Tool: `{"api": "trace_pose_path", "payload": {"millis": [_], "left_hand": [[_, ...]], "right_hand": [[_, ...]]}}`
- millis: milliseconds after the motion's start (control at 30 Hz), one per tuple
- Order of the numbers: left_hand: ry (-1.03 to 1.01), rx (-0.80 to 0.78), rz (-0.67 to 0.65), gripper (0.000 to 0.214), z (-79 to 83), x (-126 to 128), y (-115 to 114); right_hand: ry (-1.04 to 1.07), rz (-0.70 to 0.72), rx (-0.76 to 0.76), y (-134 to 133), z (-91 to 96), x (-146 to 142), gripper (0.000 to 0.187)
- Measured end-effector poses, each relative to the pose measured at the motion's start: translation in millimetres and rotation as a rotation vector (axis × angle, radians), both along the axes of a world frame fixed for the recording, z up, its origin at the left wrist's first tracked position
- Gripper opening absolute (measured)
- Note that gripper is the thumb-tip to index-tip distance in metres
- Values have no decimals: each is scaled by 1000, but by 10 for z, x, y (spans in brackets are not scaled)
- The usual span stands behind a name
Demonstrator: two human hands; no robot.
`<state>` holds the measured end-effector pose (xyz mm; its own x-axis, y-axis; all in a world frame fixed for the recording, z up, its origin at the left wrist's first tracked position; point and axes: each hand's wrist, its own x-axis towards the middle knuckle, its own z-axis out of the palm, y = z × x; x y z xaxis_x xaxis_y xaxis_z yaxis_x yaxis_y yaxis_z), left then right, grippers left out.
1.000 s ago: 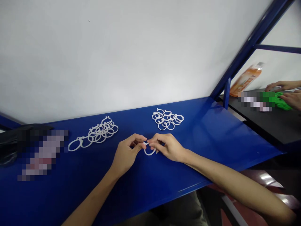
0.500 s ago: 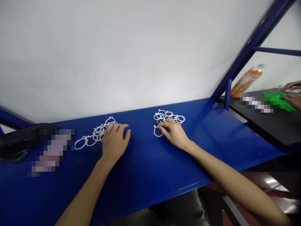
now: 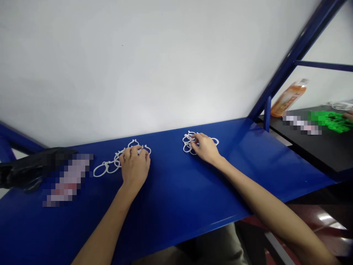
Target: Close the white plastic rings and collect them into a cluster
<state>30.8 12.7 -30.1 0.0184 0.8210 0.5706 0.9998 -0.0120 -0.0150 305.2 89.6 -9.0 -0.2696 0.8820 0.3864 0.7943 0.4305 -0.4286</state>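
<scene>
White C-shaped plastic rings with small knobs at their ends lie in two groups on the blue table (image 3: 171,191). My left hand (image 3: 135,165) is over the left group of rings (image 3: 100,170), its fingers bent down; one white ring (image 3: 150,149) shows between its forefinger and thumb. My right hand (image 3: 205,148) rests over the right group of rings (image 3: 187,148), covering its middle. Its thumb and forefinger tips are slightly apart among those rings, and no ring is seen lifted there.
On the left lie a black plastic bag (image 3: 24,171) and a pixelated packet (image 3: 72,176). A white wall (image 3: 165,73) rises behind the table. Beyond a blue frame (image 3: 286,59) stand an orange bottle (image 3: 289,97), green pieces (image 3: 335,121) and another person's hand (image 3: 349,115) at a black table.
My right hand has moved back with its ring to the right group and let it go there. My left fingers have closed down onto the left rings. The view has shifted slightly.
</scene>
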Motion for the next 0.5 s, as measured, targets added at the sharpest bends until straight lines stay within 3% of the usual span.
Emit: {"api": "trace_pose_path", "payload": {"millis": [167,367,433,500], "left_hand": [[-93,63,-168,15,71,303,-128],[-85,95,-600,11,100,585,-268],[-116,78,-673,10,80,624,-283],[-253,80,-660,7,58,642,-286]], "right_hand": [[140,104,5,-274,66,-20,18],[479,310,-382,-669,-14,-218,21],[553,322,-442,-697,-55,-255,17],[563,319,-439,-689,-78,-262,16]]}}
